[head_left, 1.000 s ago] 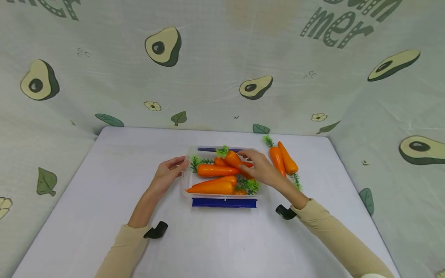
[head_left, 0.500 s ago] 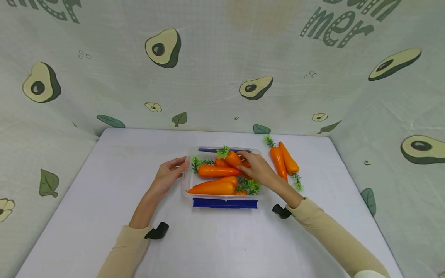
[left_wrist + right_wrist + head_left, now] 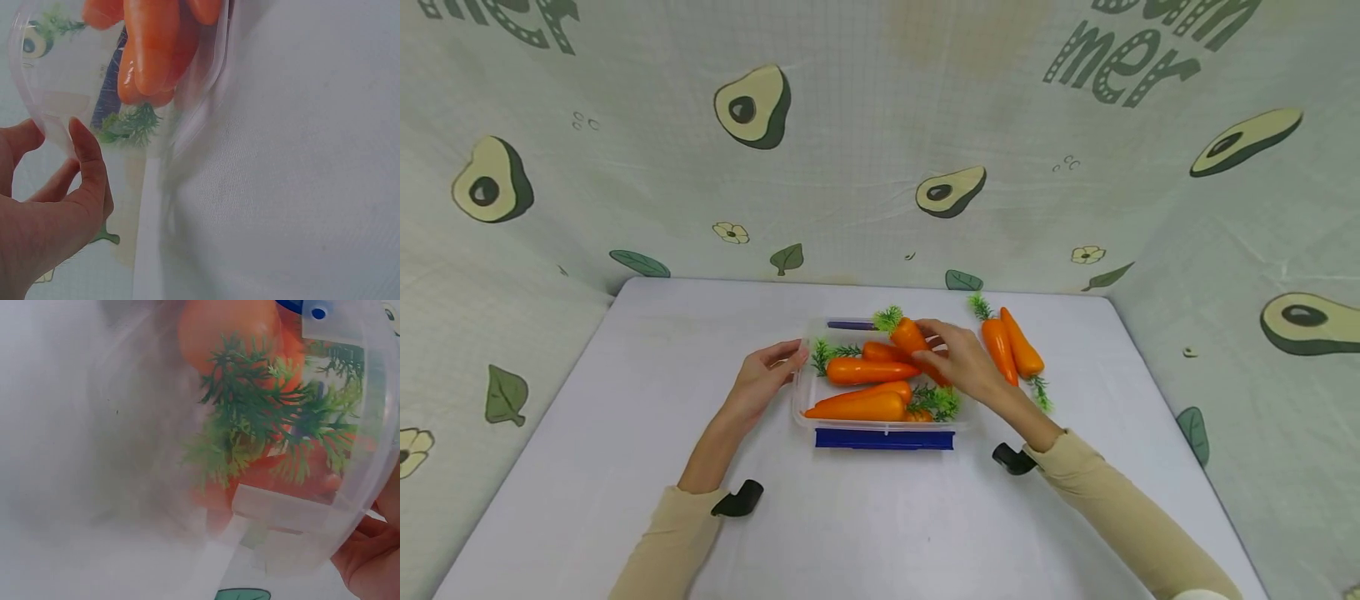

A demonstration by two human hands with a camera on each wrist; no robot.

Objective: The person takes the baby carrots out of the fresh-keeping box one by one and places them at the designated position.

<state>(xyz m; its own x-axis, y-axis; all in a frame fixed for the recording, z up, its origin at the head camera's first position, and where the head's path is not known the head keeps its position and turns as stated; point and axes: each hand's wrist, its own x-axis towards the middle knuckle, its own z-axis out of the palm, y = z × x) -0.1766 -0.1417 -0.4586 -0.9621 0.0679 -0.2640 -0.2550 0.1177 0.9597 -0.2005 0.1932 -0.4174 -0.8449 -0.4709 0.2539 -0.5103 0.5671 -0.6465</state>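
The left hand [image 3: 766, 373] pinches the left edge of the clear container [image 3: 802, 400], and this container lies between both hands. The right hand [image 3: 964, 357] grips one carrot [image 3: 910, 336] between thumb and fingers, at the container's far right part. Its leafy top [image 3: 887, 318] points to the far left. Other carrots [image 3: 871, 370] lie inside; two more carrots [image 3: 997, 340] lie on the table [image 3: 880, 517], just right of the right hand.

Left hand [image 3: 762, 373] pinching, right hand [image 3: 961, 354] curled in grip; forearms [image 3: 1127, 517] angled forward, inward.
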